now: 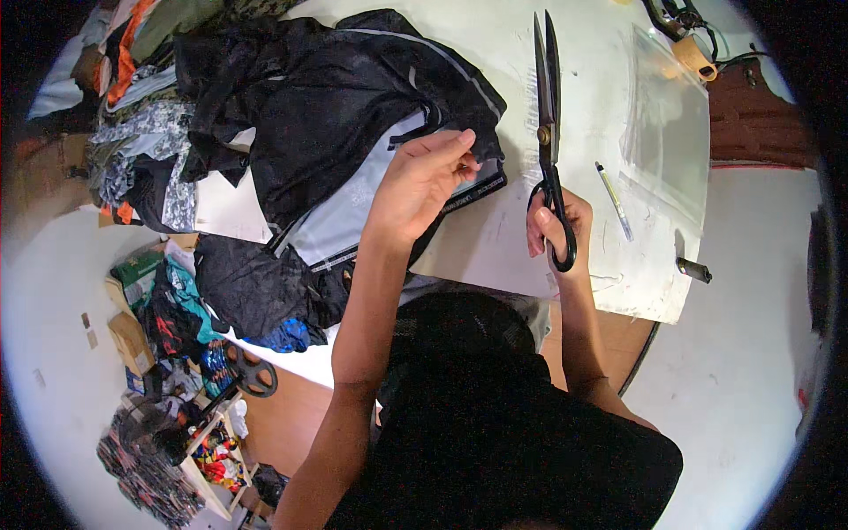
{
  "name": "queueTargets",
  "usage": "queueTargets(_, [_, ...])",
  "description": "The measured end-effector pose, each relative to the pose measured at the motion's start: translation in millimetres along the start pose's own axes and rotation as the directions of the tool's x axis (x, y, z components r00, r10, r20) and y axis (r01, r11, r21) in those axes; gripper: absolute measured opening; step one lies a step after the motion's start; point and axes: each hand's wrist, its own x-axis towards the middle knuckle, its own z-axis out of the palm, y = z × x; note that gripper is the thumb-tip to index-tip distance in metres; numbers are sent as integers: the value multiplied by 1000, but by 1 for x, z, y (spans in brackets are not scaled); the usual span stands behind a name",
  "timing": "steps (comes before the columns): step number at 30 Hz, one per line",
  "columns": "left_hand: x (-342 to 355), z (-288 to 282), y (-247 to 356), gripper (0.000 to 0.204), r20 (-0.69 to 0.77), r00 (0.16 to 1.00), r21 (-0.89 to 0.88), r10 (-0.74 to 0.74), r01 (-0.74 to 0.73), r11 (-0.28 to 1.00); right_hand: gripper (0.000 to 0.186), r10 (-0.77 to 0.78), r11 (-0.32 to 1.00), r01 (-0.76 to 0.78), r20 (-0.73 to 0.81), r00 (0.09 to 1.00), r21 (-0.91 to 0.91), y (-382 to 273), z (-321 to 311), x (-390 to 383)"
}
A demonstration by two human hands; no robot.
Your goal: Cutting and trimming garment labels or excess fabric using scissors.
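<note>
My right hand (558, 228) grips the looped handles of large black-handled scissors (545, 132), whose blades point toward the top of the view, slightly apart. My left hand (428, 181) is curled, thumb near the index finger, over the edge of a black garment (327, 106) with light-grey fabric (340, 203) and a printed band beneath it; whether anything is pinched there is too small to tell. A pen (614, 199) lies to the right of the scissors on the white work surface (601, 283).
Piled fabrics (159, 150) and a white sheet (225, 199) lie at the left, with cluttered cloth (247, 291) lower down. Clear plastic sheets (662, 132), a tape roll (693, 57) and a small dark object (693, 269) are at the right. A wooden rack (221, 459) stands lower left.
</note>
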Motion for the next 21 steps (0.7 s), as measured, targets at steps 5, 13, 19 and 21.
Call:
queueTargets(5, [1,6,-4,5,18,996,-56,82,-81,995,20,12,999,-9,-59,998,40,-14,13,2])
queueTargets(13, [-3,14,0,16,-55,983,-51,178,-181,982,27,-125,991,133,-189,974,30,-29,22,18])
queueTargets(19, [-2,15,12,18,11,989,-378,145,-130,917,56,-11,929,-77,235,972,361,-12,7,-7])
queueTargets(21, [-2,18,13,18,12,985,-426,171,-150,892,58,20,906,-147,308,951,397,-9,2,-14])
